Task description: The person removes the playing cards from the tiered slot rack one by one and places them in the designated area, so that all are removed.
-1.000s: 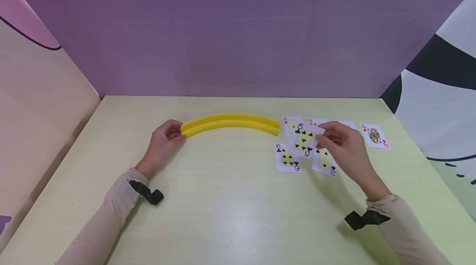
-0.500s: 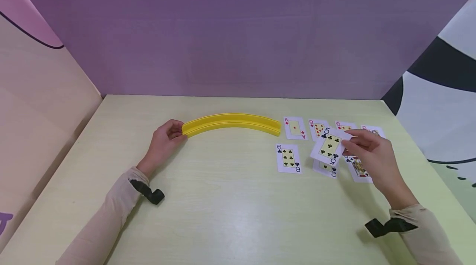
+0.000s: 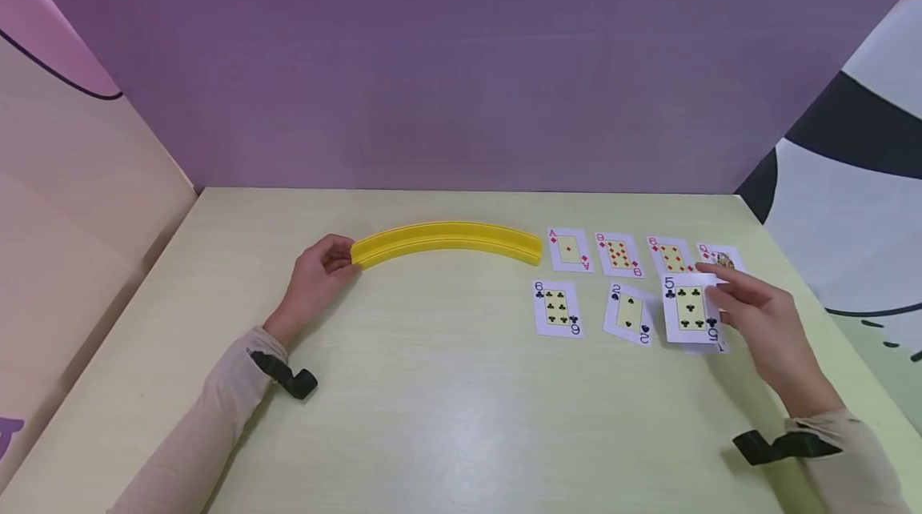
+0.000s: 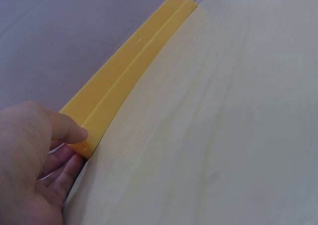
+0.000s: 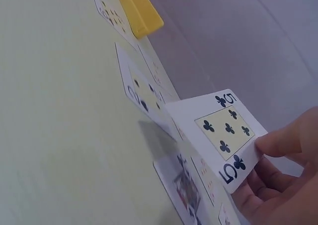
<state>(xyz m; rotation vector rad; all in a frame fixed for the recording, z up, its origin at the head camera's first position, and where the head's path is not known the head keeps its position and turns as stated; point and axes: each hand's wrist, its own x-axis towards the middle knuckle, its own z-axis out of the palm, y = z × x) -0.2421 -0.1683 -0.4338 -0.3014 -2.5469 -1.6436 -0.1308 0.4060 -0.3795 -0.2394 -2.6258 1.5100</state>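
My left hand grips the left end of a curved yellow card holder, thumb in front and fingers behind, as the left wrist view shows. My right hand pinches the five of clubs by its right edge, face up, raised above the table. Under that card lies a face card, mostly covered in the head view. To its left are the two of spades and the six of clubs. No card stands in the holder's groove.
A back row of diamond cards lies face up: the ace, a many-pip card, the six and the queen, partly behind my right hand. A purple wall borders the pale table at the back.
My right hand has carried the five of clubs rightward, from over the ace and the six of clubs, past the two of spades, to above the face card. The left hand and holder stay put.
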